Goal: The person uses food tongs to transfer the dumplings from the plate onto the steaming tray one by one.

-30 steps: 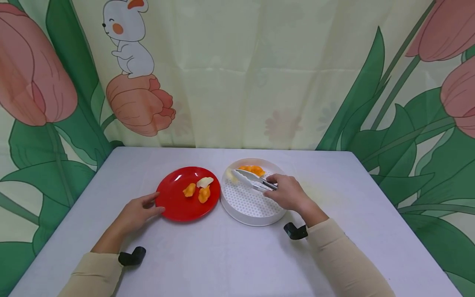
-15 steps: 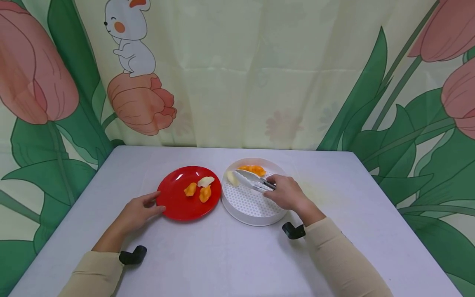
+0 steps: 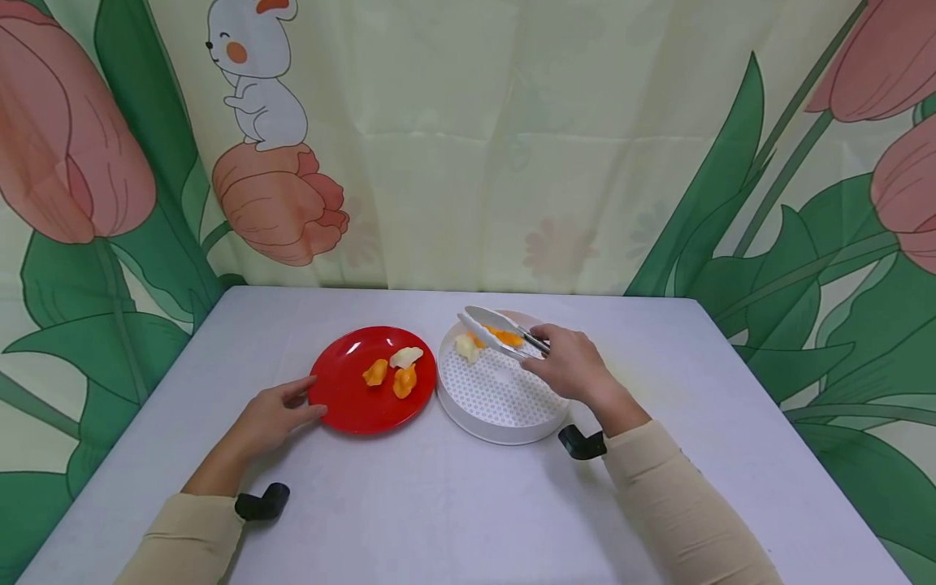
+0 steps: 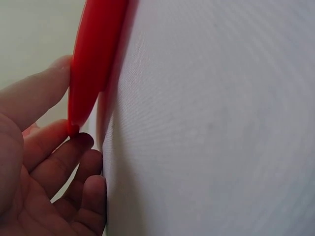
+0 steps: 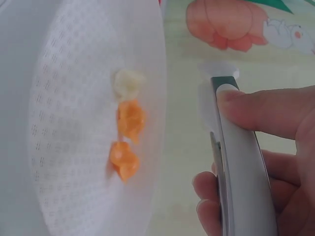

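My right hand (image 3: 566,370) grips a pair of white tongs (image 3: 496,329) and holds them just above the far side of a round white perforated tray (image 3: 497,406). In the tray lie a pale dumpling (image 3: 465,348) and two orange dumplings (image 5: 126,140). The tongs' tips are apart and hold nothing. My left hand (image 3: 274,414) rests on the table with its fingers touching the near left rim of a red plate (image 3: 347,398). On the plate lie two orange dumplings (image 3: 374,373) and a white one (image 3: 405,357).
A grey-white table (image 3: 439,504) carries the plate and tray side by side near its middle. A flower-printed curtain (image 3: 468,138) hangs close behind the table's far edge. Black wrist camera mounts (image 3: 261,502) sit by both sleeves.
My right hand has lifted the tongs from low inside the tray to above its far rim. The left hand has stayed at the plate.
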Tool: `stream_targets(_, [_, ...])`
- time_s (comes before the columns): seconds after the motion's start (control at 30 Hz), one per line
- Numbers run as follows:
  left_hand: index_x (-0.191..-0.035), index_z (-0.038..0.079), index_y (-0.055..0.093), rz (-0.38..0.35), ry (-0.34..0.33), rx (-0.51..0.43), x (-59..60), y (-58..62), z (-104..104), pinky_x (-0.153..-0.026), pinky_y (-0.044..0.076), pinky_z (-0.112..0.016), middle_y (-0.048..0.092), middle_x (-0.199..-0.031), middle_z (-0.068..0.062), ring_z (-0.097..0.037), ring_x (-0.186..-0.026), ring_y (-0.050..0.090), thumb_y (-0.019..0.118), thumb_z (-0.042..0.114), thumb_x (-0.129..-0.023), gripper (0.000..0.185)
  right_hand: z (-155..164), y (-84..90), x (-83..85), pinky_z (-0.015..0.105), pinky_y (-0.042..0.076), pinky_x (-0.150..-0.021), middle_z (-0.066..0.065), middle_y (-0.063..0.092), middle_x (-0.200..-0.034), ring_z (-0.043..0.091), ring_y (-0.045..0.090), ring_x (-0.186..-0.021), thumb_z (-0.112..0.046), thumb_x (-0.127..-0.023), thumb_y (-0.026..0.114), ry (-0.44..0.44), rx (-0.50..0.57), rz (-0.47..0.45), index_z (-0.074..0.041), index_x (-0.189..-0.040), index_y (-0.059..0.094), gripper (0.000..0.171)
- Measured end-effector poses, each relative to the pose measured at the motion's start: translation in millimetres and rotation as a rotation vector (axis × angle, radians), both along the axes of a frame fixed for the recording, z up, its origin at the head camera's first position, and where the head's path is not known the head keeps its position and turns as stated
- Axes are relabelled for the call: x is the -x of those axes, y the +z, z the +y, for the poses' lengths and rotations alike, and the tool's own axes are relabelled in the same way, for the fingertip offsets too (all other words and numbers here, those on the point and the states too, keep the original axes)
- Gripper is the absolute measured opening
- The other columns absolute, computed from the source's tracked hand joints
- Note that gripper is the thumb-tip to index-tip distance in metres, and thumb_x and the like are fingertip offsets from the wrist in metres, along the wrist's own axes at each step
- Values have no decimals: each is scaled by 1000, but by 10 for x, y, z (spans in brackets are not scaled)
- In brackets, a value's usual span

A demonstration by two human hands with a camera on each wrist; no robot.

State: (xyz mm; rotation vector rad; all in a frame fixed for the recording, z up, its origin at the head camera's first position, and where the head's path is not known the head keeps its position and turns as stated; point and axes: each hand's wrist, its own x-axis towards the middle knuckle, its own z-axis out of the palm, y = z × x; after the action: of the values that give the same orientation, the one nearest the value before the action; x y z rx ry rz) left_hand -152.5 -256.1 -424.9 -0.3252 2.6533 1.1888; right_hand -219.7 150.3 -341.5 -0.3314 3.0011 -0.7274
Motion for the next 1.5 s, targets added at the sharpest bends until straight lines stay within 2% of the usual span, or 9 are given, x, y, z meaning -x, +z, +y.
stream_targets(0.13, [-142, 15, 27, -2, 1, -2, 1, 4, 0, -74, 50, -41, 31, -137, -22, -42, -119, 32, 72, 44, -70, 89, -102, 68, -45, 32, 45, -69, 5, 58, -110, 21, 52, -87, -32, -77, 66, 31, 4, 1, -11, -126, 50, 56])
stream_targets(0.37, [-142, 15, 26, -11, 8, -3, 1, 5, -6, -75, 50, -41, 30, -137, -23, -43, -119, 32, 72, 44, -70, 89, -380, 65, -112, 33, 42, -70, 0, 60, -103, 17, 51, -83, -33, -73, 69, 174, -44, 63, -12, -120, 55, 54])
stream_targets(0.53, [-142, 16, 27, -9, 13, -3, 5, -1, -13, -74, 50, -41, 31, -137, -22, -42, -119, 32, 72, 44, -70, 90, -599, 30, -162, 30, 44, -71, -4, 59, -99, 13, 48, -84, -35, -72, 71, 246, -53, 32, -11, -117, 56, 53])
stream_targets(0.7, [-142, 15, 27, -4, 6, -4, 5, -9, -17, -74, 51, -41, 31, -137, -22, -42, -119, 32, 72, 43, -70, 89, -772, -5, -199, 27, 45, -68, -1, 59, -99, 13, 48, -83, -35, -72, 72, 296, -75, -18, -11, -119, 55, 56])
stream_targets(0.87, [-142, 15, 27, -5, 8, -10, 9, -15, -20, -74, 51, -41, 30, -137, -22, -42, -120, 31, 72, 44, -70, 89, -914, -37, -227, 28, 48, -68, -1, 59, -101, 13, 50, -84, -34, -71, 73, 305, -94, -75, -12, -120, 54, 58])
stream_targets(1.1, [-142, 16, 26, -6, 23, -14, 9, -14, -18, -72, 51, -40, 30, -138, -22, -43, -119, 31, 73, 46, -68, 92, -1077, -65, -233, 33, 50, -71, -2, 59, -106, 13, 52, -90, -32, -67, 77, 310, -126, -91, -12, -120, 54, 61])
stream_targets(1.5, [-142, 15, 27, -8, 17, -20, 22, -1, -16, -72, 51, -41, 30, -137, -23, -43, -120, 31, 72, 45, -70, 90, -1192, -98, -226, 21, 47, -53, -5, 58, -87, 11, 51, -74, -30, -65, 79, 306, -182, -108, -10, -115, 54, 59])
